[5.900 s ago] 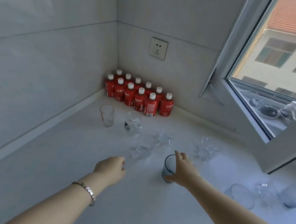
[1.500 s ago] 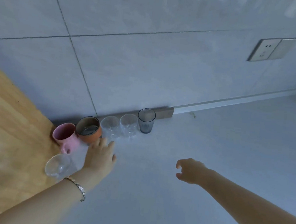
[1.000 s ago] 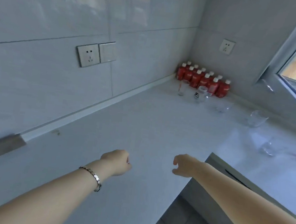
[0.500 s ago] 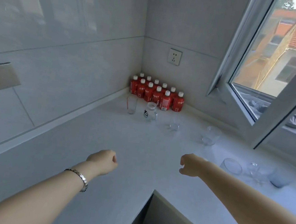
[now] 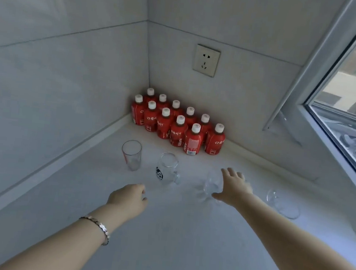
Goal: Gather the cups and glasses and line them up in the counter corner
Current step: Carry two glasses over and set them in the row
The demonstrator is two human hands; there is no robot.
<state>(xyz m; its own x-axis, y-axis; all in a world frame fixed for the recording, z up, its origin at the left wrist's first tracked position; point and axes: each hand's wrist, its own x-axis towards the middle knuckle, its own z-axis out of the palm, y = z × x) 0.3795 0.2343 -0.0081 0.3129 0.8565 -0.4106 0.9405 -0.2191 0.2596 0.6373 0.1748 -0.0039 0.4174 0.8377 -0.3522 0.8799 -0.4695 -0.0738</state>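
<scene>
1. Pale stone counter point(image 5: 184, 244) lay bare in the foreground, with both forearms stretched across it toward the corner.
2. Nearer in, the left hand point(image 5: 128, 199) hung loosely curled and held nothing, just short of the glass mug point(image 5: 167, 170) with its dark logo.
3. Beside it, the right hand point(image 5: 233, 189) was spread wide over a small clear glass point(image 5: 210, 184); whether the fingers were already touching it could not be told.
4. To the right, well apart, another clear glass point(image 5: 279, 201) looked to be lying on its side.
5. Farther left, a tall tumbler point(image 5: 131, 154) stood upright near the wall.
6. Behind them, red bottles point(image 5: 178, 124) filled the corner itself.
7. By my judgement, four glasses here were loose and unaligned, so much gathering was left.
</scene>
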